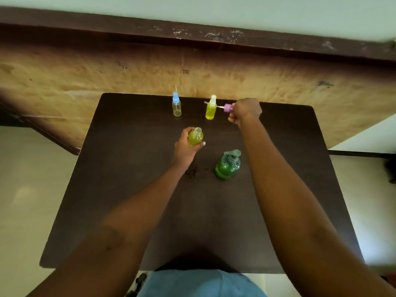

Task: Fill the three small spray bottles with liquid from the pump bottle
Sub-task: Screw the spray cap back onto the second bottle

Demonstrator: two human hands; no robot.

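Note:
My left hand [185, 147] grips an uncapped small bottle [195, 137] holding yellow-green liquid, upright at the table's middle. My right hand [246, 110] pinches a pink spray cap [228, 108] with its thin tube pointing left, just right of a white-capped bottle [211, 108] full of yellow liquid. A blue-capped bottle [176, 105] with a little yellow liquid at its bottom stands at the far left. The green pump bottle [227, 166] stands under my right forearm, near the left hand.
The dark brown table [128, 189] ends close behind the two capped bottles, against a light wooden board [85, 78]. Pale floor shows on both sides. A small dark smudge [191, 172] lies on the tabletop near my left wrist.

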